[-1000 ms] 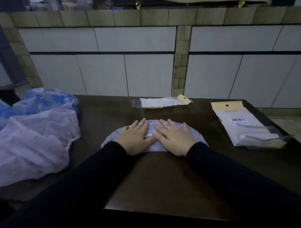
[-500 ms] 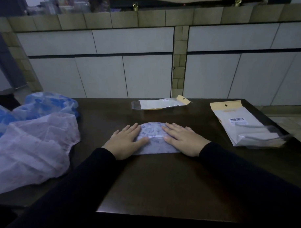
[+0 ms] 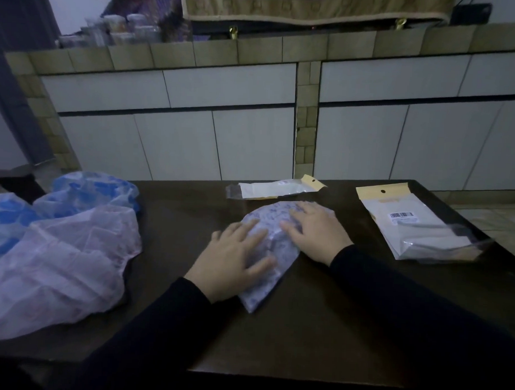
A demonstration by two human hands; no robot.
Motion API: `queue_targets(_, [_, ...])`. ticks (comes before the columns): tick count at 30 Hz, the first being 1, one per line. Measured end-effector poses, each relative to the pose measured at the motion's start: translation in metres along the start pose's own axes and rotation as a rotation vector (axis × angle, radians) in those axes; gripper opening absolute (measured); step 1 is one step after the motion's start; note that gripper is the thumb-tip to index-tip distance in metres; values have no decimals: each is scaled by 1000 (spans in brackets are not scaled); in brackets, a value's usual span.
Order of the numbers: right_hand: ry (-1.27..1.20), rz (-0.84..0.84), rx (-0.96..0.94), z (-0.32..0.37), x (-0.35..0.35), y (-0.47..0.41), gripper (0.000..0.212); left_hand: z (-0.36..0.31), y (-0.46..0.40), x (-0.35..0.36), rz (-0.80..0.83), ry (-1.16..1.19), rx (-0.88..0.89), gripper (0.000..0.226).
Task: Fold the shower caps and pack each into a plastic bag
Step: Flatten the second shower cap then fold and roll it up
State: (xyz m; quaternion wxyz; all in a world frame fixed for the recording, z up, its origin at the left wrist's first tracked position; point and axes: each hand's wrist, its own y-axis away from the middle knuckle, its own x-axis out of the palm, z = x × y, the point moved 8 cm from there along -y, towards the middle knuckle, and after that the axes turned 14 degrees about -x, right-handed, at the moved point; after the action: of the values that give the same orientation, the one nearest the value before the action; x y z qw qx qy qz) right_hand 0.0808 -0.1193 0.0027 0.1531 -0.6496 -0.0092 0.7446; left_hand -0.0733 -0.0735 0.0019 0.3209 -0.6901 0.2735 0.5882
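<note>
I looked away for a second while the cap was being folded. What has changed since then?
The shower cap went from a wide half-round to a narrower wedge, turned slantwise. The left hand and right hand still press it flat. The loose caps and plastic bags stayed put.

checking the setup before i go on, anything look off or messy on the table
Nothing stands out. Both hands, left and right, press flat on the folded cap; the bags lie flat and the unfolded caps sit heaped at left.

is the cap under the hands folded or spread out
Folded: the patterned shower cap lies flat as a narrow wedge on the table, pressed by the left hand and right hand.
</note>
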Motion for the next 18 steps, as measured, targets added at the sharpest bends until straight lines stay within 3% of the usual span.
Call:
queue_targets(3, [-49, 280, 94, -6, 33, 1, 75, -1, 3, 23, 253, 18, -6, 73])
queue_targets(9, [-21, 336, 79, -10, 36, -3, 85, 5, 4, 26, 329, 28, -8, 77])
queue_targets(12, [-9, 309, 60, -7, 32, -1, 89, 18, -5, 4, 202, 212, -12, 61])
queue_targets(15, [43, 141, -64, 16, 11, 9, 85, 25, -5, -7, 73, 250, 18, 52])
queue_targets(18, [-131, -5, -300, 46, -15, 32, 57, 20, 4, -6, -29, 247, 18, 59])
